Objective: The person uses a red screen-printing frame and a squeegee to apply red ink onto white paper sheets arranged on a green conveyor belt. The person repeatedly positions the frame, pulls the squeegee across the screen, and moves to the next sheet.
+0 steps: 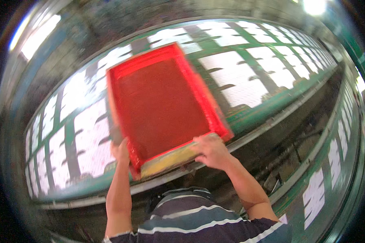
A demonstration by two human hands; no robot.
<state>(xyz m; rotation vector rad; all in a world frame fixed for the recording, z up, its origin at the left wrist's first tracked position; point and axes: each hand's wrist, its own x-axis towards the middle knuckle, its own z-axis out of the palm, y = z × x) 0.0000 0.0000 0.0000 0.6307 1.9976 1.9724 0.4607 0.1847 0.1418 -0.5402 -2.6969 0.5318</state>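
Ideally, the left grip (121,151) and right grip (213,151), clasping the red rectangular screen frame (200,92) mid-picture, should share its weight evenly.

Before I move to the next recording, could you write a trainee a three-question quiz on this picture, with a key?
1. True or false: the left hand and the right hand both grip the red frame.
2. Which colour shows along the outer face of the frame's near edge? (a) blue (b) yellow (c) black
3. Fill in: white pieces lie in rows on a long table whose near border is ____.

Key: 1 true; 2 b; 3 green.
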